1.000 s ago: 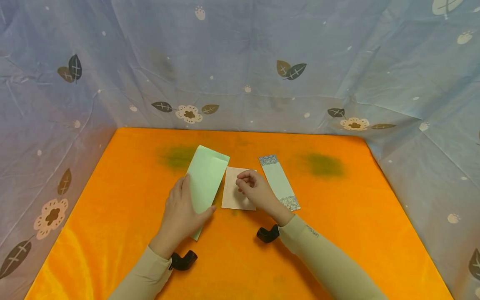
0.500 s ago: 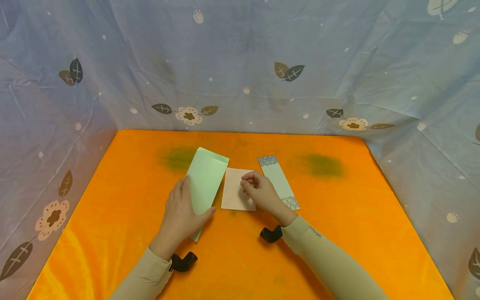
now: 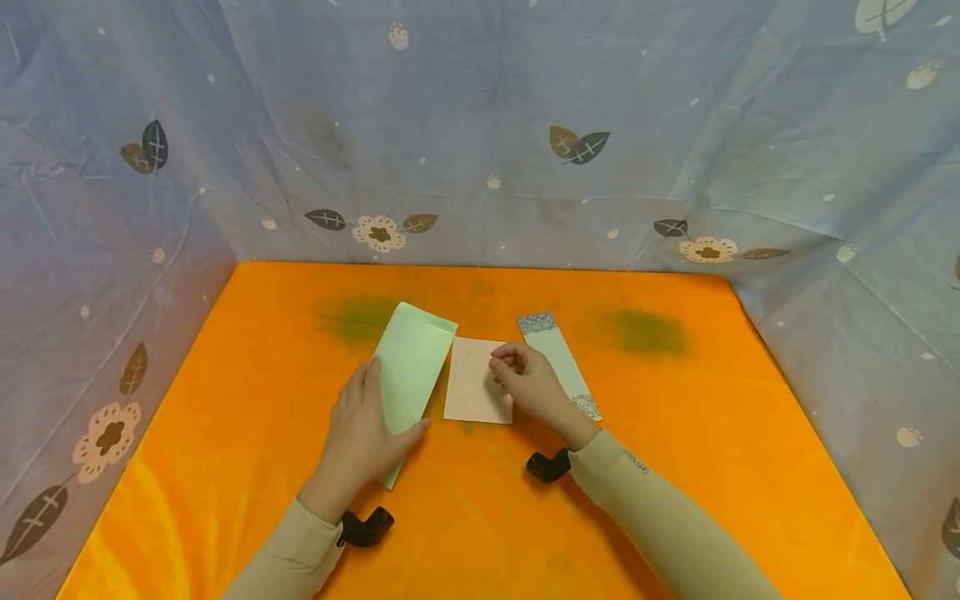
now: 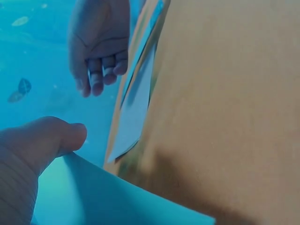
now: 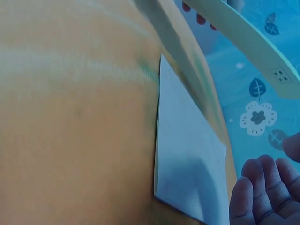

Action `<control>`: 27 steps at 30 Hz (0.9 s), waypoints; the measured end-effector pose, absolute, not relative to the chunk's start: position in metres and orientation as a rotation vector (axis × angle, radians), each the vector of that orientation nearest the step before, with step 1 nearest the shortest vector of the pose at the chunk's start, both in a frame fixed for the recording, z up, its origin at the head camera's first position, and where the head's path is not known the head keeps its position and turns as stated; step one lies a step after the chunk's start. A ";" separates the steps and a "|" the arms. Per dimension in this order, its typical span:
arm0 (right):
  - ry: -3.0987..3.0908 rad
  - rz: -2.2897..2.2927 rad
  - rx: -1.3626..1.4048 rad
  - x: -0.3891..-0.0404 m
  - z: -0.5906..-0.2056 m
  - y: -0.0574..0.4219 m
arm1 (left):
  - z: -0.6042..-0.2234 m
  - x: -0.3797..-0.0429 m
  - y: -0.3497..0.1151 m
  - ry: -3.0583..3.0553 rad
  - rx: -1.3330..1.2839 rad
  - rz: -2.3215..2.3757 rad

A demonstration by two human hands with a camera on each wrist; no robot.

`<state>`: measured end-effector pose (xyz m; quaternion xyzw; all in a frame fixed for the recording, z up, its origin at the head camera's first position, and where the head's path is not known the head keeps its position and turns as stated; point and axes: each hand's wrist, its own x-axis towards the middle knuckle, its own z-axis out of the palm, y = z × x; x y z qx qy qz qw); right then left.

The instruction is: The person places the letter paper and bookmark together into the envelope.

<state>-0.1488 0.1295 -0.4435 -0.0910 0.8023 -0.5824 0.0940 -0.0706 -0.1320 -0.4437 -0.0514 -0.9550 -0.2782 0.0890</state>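
Observation:
My left hand point(image 3: 358, 442) grips a long light green envelope point(image 3: 415, 362) with a fold line near its far end, thumb along the near side. In the left wrist view the thumb point(image 4: 56, 136) lies over the envelope's edge point(image 4: 117, 199), above the table. Small dark print shows on the raised envelope point(image 5: 248, 42) in the right wrist view. My right hand point(image 3: 528, 383) hovers over the right edge of a pale pink square card point(image 3: 468, 383), its fingers point(image 5: 262, 187) loosely bent with nothing between them. The card point(image 5: 187, 136) lies flat and casts a thin edge shadow.
Right of the card lies a pale strip point(image 3: 558, 354) with blue lace-like bands at both ends, partly behind my right hand. An orange cloth point(image 3: 675, 467) covers the table. Patterned blue-grey curtains point(image 3: 480, 125) rise at the back and both sides. Black mounts point(image 3: 366, 527) sit at the wrists.
My right hand has drifted right, away from the card's middle. The envelope in my left hand has dipped slightly toward me. The card and the strip lie where they were.

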 end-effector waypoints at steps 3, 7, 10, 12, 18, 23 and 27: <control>2.378 -1.732 -0.278 -0.153 -0.444 0.132 | -0.445 -0.071 -0.133 -2.845 -0.158 -0.830; 2.364 -1.735 -0.284 -0.158 -0.444 0.138 | -0.446 -0.071 -0.134 -2.841 -0.163 -0.829; 2.391 -1.709 -0.284 -0.164 -0.445 0.142 | -0.445 -0.071 -0.135 -2.832 -0.164 -0.831; 2.425 -1.680 -0.266 -0.167 -0.445 0.145 | -0.445 -0.071 -0.135 -2.829 -0.163 -0.838; 2.531 -1.609 -0.222 -0.176 -0.448 0.153 | -0.444 -0.072 -0.136 -2.818 -0.155 -0.837; 2.552 -1.614 -0.202 -0.179 -0.451 0.160 | -0.443 -0.072 -0.137 -2.814 -0.140 -0.845; 2.545 -1.589 -0.169 -0.181 -0.453 0.163 | -0.441 -0.072 -0.137 -2.816 -0.137 -0.849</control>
